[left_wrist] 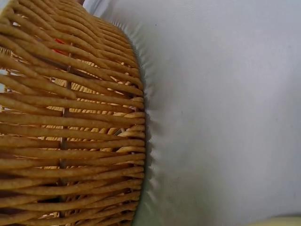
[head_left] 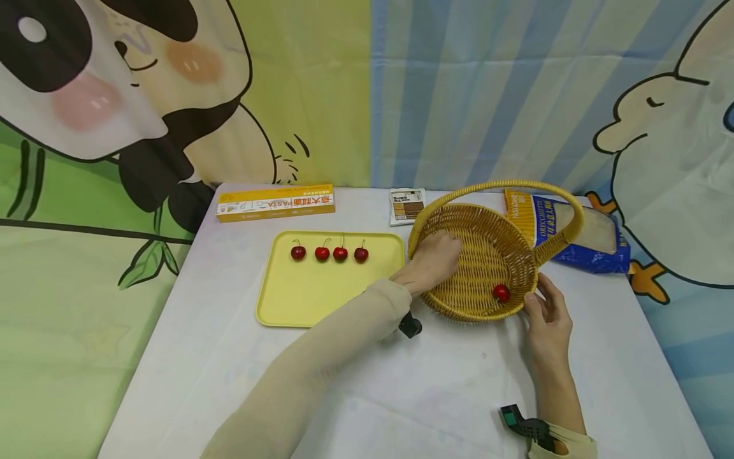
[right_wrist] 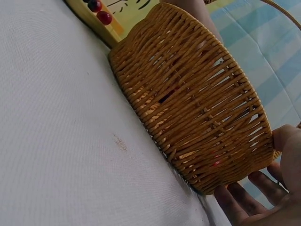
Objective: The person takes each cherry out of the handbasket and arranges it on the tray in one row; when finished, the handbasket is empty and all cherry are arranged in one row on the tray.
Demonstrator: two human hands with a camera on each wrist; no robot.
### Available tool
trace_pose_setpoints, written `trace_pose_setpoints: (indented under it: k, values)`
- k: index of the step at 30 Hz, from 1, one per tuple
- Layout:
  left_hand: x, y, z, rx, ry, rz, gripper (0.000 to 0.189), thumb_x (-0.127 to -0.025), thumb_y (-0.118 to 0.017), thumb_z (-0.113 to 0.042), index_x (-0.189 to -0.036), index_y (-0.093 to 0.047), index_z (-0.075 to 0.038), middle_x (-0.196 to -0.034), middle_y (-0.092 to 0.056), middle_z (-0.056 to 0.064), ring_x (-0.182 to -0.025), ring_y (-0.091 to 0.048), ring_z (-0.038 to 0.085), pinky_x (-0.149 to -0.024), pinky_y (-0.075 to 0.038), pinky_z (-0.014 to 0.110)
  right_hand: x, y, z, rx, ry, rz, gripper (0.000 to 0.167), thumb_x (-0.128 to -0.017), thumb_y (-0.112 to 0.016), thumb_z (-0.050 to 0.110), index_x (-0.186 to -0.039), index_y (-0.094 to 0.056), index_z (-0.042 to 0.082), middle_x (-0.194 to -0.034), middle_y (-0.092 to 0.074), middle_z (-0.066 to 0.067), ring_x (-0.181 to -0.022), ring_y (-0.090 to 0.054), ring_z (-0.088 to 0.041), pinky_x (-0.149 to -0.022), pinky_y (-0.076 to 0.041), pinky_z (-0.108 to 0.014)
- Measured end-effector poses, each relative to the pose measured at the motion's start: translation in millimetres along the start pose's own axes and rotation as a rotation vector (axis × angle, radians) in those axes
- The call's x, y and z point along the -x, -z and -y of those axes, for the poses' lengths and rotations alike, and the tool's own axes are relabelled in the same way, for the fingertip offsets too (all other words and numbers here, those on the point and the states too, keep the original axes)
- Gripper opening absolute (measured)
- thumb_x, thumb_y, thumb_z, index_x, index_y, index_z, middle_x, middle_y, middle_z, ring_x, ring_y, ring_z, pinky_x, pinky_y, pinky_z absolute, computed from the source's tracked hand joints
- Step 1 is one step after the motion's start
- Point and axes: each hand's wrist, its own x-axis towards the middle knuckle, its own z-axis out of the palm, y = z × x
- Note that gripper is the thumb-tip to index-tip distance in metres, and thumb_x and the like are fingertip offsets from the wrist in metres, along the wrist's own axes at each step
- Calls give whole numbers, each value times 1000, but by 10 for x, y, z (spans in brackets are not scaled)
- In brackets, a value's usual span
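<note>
A round wicker basket [head_left: 470, 255] with a tall arched handle stands on the table, one red cherry [head_left: 501, 293] lying inside it near the right wall. My left hand [head_left: 431, 258] reaches over the left rim into the basket, knuckles up; its fingertips are hidden, and I cannot tell whether they hold something. At the basket's lower right side is my right hand [head_left: 550, 322], which holds it with the thumb at the rim and the fingers [right_wrist: 242, 197] along the outer wall near the base. Through the weave a bit of red shows in both wrist views.
Left of the basket lies a yellow tray [head_left: 304, 287] with several cherries [head_left: 341, 254] in a row. Behind are a pasta box [head_left: 276, 203], a small packet [head_left: 407, 206] and a blue-yellow pasta bag [head_left: 590, 239]. A printed curtain [head_left: 321, 95] hangs beyond the table.
</note>
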Motion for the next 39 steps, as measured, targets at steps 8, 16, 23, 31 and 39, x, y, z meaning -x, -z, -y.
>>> trace_pose_setpoints:
  k: [8,16,23,31,39]
  values:
    - [2,-20,-26,-32,111,-3,19,-104,-55,-4,-103,-71,-15,-109,-70,3,-94,-60,19,-75,-49,27,6,-9,2,-20,34,-1,52,-109,-56,17,-159,-44,21,-161,-44,-5,-135,-53,-12,-93,-51,-7]
    - [-18,-28,-3,47,71,8,23,-103,-53,4,-101,-68,-13,-101,-67,2,-85,-58,13,-71,-50,23,0,-4,1,-7,23,7,52,-109,-55,18,-160,-42,23,-162,-43,-3,-137,-51,-13,-93,-50,-6]
    - [-26,-37,-17,-33,40,51,28,-104,-52,3,-119,-68,-15,-109,-68,2,-94,-60,16,-77,-52,27,6,-4,6,5,7,4,52,-109,-55,19,-159,-43,25,-162,-43,-1,-137,-51,-12,-93,-50,-6]
    - [-38,-54,-21,-26,28,85,23,-103,-57,-2,-117,-70,-15,-110,-67,3,-94,-60,16,-74,-52,26,4,7,-6,1,25,4,52,-109,-55,17,-159,-43,22,-162,-44,-3,-135,-52,-12,-93,-50,-6]
    - [-44,-60,8,224,11,81,6,-100,-68,-9,-105,-69,-8,-98,-62,2,-81,-56,11,-66,-48,20,3,11,-8,9,35,3,52,-109,-55,17,-160,-43,21,-162,-44,-4,-135,-53,-11,-93,-50,-6]
